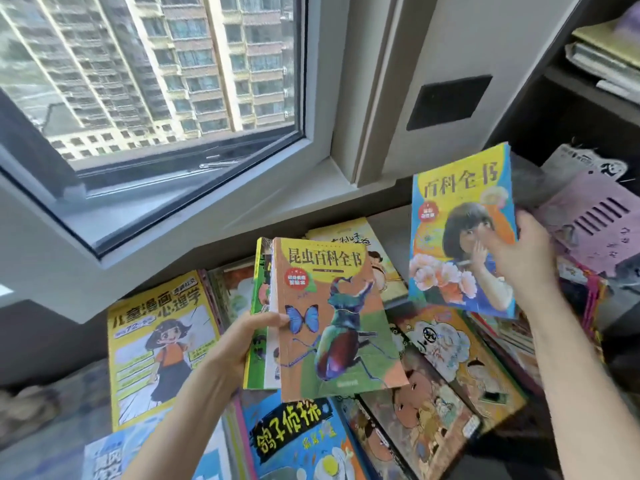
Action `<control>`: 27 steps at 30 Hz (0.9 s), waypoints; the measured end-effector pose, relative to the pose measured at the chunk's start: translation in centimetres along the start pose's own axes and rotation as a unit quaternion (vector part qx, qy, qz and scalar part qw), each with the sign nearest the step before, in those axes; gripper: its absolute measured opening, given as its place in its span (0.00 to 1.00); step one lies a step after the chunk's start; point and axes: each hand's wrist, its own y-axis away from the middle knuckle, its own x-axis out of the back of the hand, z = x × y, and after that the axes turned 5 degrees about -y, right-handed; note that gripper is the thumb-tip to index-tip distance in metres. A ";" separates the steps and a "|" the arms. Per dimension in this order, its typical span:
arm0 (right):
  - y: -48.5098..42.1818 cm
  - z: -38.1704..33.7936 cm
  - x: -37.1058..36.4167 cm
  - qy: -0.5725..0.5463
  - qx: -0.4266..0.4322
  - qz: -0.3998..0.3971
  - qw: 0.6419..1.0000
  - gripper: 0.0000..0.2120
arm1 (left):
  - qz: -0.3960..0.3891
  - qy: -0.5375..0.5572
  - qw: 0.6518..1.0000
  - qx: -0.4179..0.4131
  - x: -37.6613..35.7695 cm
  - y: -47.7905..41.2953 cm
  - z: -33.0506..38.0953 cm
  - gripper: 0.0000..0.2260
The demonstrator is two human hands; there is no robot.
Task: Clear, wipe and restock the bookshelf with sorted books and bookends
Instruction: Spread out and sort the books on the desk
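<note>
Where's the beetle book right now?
Head view, centre: the beetle book is held up by the left hand above the books lying below, just left of the blue book in the right hand.

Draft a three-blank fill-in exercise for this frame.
The left hand grips a stack of books topped by the insect encyclopedia, whose cover shows a butterfly and a ____.
The right hand holds up a second encyclopedia with a ____ border.
The yellow comic book lies flat to the ____ of the left hand.
Missing: beetle; blue; left.
</note>
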 end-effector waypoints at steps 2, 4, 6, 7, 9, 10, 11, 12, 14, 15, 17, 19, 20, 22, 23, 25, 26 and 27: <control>-2.1 -0.2 -1.9 0.038 0.007 -0.027 0.999 0.04 | 0.003 0.009 1.000 -0.004 0.2 -0.5 0.1 0.19; -4.2 0.9 -4.0 0.050 -0.034 -0.053 0.997 0.07 | 0.008 0.007 1.000 -0.010 0.2 -1.1 0.3 0.24; -6.5 2.9 -6.0 0.060 -0.091 -0.065 0.992 0.09 | 0.015 0.007 1.000 -0.014 0.1 -1.9 0.5 0.23; -7.8 4.2 -6.8 0.077 -0.118 -0.071 0.988 0.09 | 0.016 0.010 1.000 -0.015 0.1 -2.2 0.6 0.24; -10.2 6.5 -8.0 0.118 -0.155 -0.090 0.977 0.08 | 0.016 0.012 1.000 -0.012 0.1 -3.0 0.6 0.26; -11.6 7.5 -8.7 0.130 -0.158 -0.107 0.973 0.08 | 0.021 0.013 1.000 -0.011 0.2 -3.7 0.6 0.29; -12.9 8.5 -9.3 0.134 -0.161 -0.129 0.969 0.09 | 0.023 0.016 1.000 -0.009 0.1 -4.2 0.6 0.32; -13.9 9.1 -10.0 0.131 -0.166 -0.154 0.965 0.10 | 0.023 0.021 0.999 -0.008 0.0 -4.6 0.8 0.34; -15.4 10.6 -11.0 0.136 -0.191 -0.201 0.951 0.11 | 0.017 0.025 1.000 -0.005 -0.3 -5.4 0.8 0.35; -16.0 11.5 -11.4 0.145 -0.205 -0.208 0.945 0.10 | 0.013 0.022 1.000 -0.003 -0.5 -5.8 0.8 0.35; -16.9 13.6 -12.6 0.167 -0.233 -0.179 0.941 0.11 | 0.012 0.022 1.000 -0.005 -1.0 -6.5 0.9 0.29; -16.7 14.4 -13.4 0.240 -0.229 -0.130 0.934 0.19 | 0.014 0.013 1.000 -0.007 -1.3 -7.2 1.1 0.25; -16.2 13.7 -13.7 0.305 -0.198 -0.109 0.925 0.22 | 0.010 0.008 1.000 -0.008 -1.4 -7.4 1.2 0.24; -14.2 11.0 -13.6 0.318 -0.103 -0.127 0.934 0.24 | -0.007 0.013 1.000 -0.013 -1.6 -7.8 1.4 0.25; -12.8 9.1 -13.3 0.241 -0.091 -0.177 0.950 0.27 | -0.018 0.012 1.000 -0.016 -1.7 -8.1 1.5 0.27; -9.4 5.8 -12.2 0.030 -0.182 -0.323 0.928 0.35 | -0.031 0.007 0.999 -0.023 -2.0 -8.3 1.8 0.30; -7.6 4.7 -11.8 -0.020 -0.218 -0.391 0.894 0.39 | -0.033 0.009 0.999 -0.027 -2.2 -8.4 1.9 0.30; -6.2 4.5 -11.5 -0.019 -0.222 -0.437 0.871 0.42 | -0.038 0.016 0.999 -0.031 -2.3 -8.5 2.0 0.30</control>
